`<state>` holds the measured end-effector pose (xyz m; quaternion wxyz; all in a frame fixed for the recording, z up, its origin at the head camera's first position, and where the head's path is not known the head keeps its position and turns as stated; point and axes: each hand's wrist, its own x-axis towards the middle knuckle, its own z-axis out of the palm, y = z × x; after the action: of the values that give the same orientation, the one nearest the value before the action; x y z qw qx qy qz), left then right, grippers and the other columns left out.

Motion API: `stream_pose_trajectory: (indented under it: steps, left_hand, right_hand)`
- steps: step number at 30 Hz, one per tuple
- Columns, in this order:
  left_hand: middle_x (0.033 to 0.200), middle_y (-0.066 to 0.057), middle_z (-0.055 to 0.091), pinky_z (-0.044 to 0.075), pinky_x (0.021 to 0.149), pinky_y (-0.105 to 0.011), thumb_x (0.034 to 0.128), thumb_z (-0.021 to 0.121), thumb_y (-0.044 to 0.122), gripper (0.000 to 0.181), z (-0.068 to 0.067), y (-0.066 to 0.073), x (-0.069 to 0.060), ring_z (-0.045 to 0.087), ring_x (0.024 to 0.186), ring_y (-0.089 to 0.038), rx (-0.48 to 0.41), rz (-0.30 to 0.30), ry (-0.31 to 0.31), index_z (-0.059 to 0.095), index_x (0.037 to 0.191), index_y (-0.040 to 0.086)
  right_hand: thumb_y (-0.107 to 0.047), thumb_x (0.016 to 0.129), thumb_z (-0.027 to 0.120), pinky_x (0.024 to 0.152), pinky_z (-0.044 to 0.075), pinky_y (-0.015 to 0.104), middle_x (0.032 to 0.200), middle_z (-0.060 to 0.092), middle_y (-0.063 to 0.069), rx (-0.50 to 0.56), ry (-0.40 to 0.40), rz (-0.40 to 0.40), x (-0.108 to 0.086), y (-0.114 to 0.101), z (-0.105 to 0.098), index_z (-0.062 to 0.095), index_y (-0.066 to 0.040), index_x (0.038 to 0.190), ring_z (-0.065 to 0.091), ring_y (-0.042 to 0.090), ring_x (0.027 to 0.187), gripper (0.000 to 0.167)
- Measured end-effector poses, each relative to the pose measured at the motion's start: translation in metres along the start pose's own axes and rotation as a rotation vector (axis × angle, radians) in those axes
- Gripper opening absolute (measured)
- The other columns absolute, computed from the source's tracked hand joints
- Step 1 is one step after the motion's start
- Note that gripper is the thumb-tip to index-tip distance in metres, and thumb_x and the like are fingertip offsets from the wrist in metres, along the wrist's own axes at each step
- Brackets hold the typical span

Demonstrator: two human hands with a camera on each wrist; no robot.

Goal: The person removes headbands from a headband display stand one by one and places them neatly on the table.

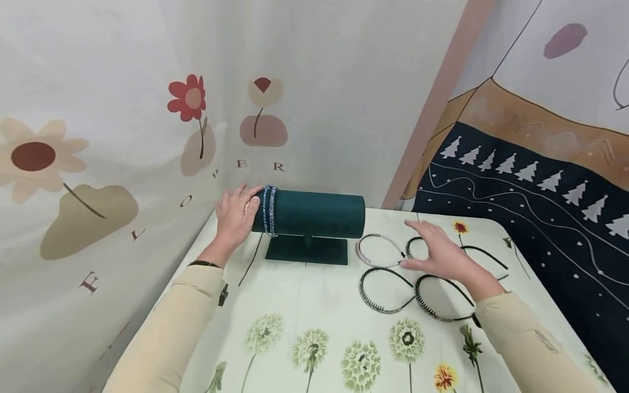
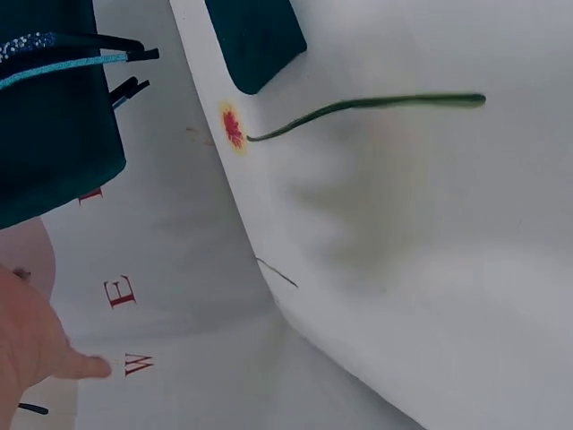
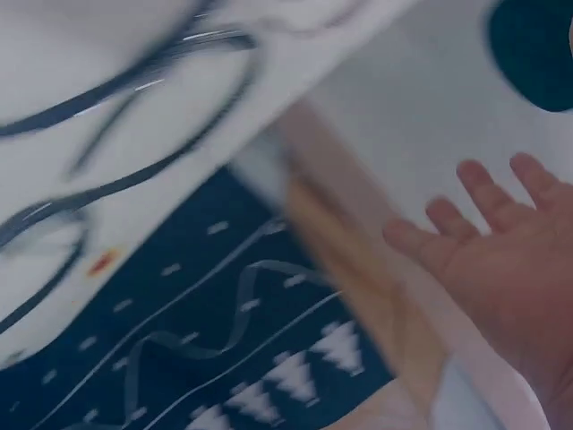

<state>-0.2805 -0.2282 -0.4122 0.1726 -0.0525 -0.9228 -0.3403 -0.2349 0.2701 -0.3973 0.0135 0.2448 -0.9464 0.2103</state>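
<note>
A dark green padded display roll (image 1: pixel 319 214) lies level on its flat stand base (image 1: pixel 307 251). Sparkly blue headbands (image 1: pixel 269 212) hang round its left end, side by side. My left hand (image 1: pixel 236 214) is beside that end with straight fingers; contact with the roll is unclear. In the left wrist view the headbands' dark tips stick out from the roll (image 2: pixel 63 148). My right hand (image 1: pixel 439 250) hovers, fingers spread and holding nothing, over several headbands at the right. Among these are a pale pink one (image 1: pixel 361 252) and a black toothed one (image 1: pixel 365 295).
A white tabletop (image 1: pixel 314 295) printed with dandelions and flowers carries everything. Behind and at the left hangs a pale curtain (image 1: pixel 334 98) with flower prints and letters. A dark blue cloth (image 1: pixel 540 218) with white trees hangs at the right.
</note>
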Motion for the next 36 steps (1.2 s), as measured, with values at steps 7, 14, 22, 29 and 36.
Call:
stream_pose_trajectory:
  steps: [7,14,22,29,36]
  left_hand:
    - [0.179,-0.017,0.019,-0.009,0.123,-0.082,0.1150,0.034,0.050,0.053,-0.002,-0.006,-0.004,-0.012,0.163,-0.057,0.081,0.014,0.045,0.052,0.159,0.028]
    - [0.179,-0.016,0.021,-0.009,0.122,-0.083,0.1149,0.032,0.053,0.054,0.005,-0.011,-0.007,-0.009,0.163,-0.057,0.068,0.016,0.012,0.048,0.161,0.030]
    - [0.180,-0.011,0.020,-0.009,0.124,-0.080,0.1152,0.029,0.054,0.054,0.012,-0.008,-0.008,-0.009,0.165,-0.051,0.009,-0.027,-0.033,0.043,0.163,0.032]
    - [0.178,-0.011,0.026,-0.003,0.127,-0.077,0.1157,0.027,0.054,0.055,0.011,-0.003,-0.008,0.002,0.165,-0.051,0.014,-0.025,-0.043,0.041,0.164,0.032]
    - [0.171,-0.010,0.040,0.015,0.126,-0.070,0.1158,0.027,0.054,0.055,0.006,-0.005,-0.006,0.020,0.159,-0.046,-0.022,-0.019,-0.007,0.043,0.163,0.031]
  right_hand:
    - [-0.049,0.088,0.087,0.126,0.025,0.073,0.171,0.040,0.016,0.005,0.071,-0.114,0.076,-0.078,0.012,0.036,-0.016,0.167,0.017,0.046,0.164,0.100]
    - [-0.062,0.090,0.079,0.132,0.021,0.065,0.173,0.037,0.010,-0.143,-0.027,-0.213,0.138,-0.158,0.037,0.034,-0.028,0.169,0.017,0.040,0.166,0.097]
    - [-0.068,0.092,0.072,0.133,0.017,0.064,0.173,0.038,0.012,-0.283,-0.072,-0.230,0.177,-0.200,0.057,0.032,-0.033,0.169,0.019,0.041,0.165,0.094]
    - [-0.072,0.093,0.065,0.132,0.017,0.066,0.173,0.037,0.011,-0.349,-0.066,-0.209,0.190,-0.209,0.065,0.031,-0.040,0.169,0.020,0.041,0.165,0.089]
    - [-0.074,0.092,0.066,0.132,0.018,0.067,0.171,0.042,0.010,-0.396,-0.021,-0.200,0.196,-0.216,0.067,0.036,-0.040,0.166,0.024,0.040,0.164,0.087]
